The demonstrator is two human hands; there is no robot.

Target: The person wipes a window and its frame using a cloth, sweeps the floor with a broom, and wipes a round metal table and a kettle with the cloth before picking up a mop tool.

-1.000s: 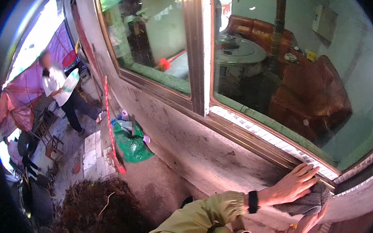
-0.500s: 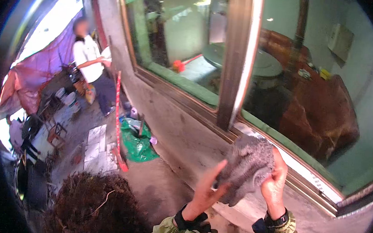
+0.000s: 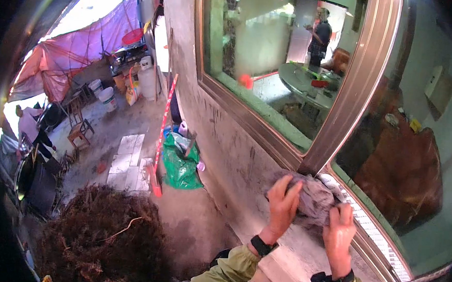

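A crumpled grey cloth (image 3: 315, 201) lies bunched against the window's lower frame, below the upright bar between the panes. My left hand (image 3: 283, 206) grips its left side with bent fingers. On the cloth's right edge, my right hand (image 3: 339, 233) holds on with its fingers curled. The brown metal window frame (image 3: 253, 119) runs above both hands. White patterned tile strip (image 3: 370, 230) shows along the sill to the right of the cloth.
A green bag (image 3: 180, 164) and a red-and-white pole (image 3: 166, 124) stand by the wall. Dry brush (image 3: 106, 237) is heaped at lower left. Farther off are a wooden stool (image 3: 79, 131), a gas cylinder (image 3: 147, 79) and a crouching person (image 3: 29, 124). Another person (image 3: 321, 35) shows in the glass.
The cloth has moved from in front of the window down against its frame, with both hands on it. The view has swung left. The standing person in white is out of sight.
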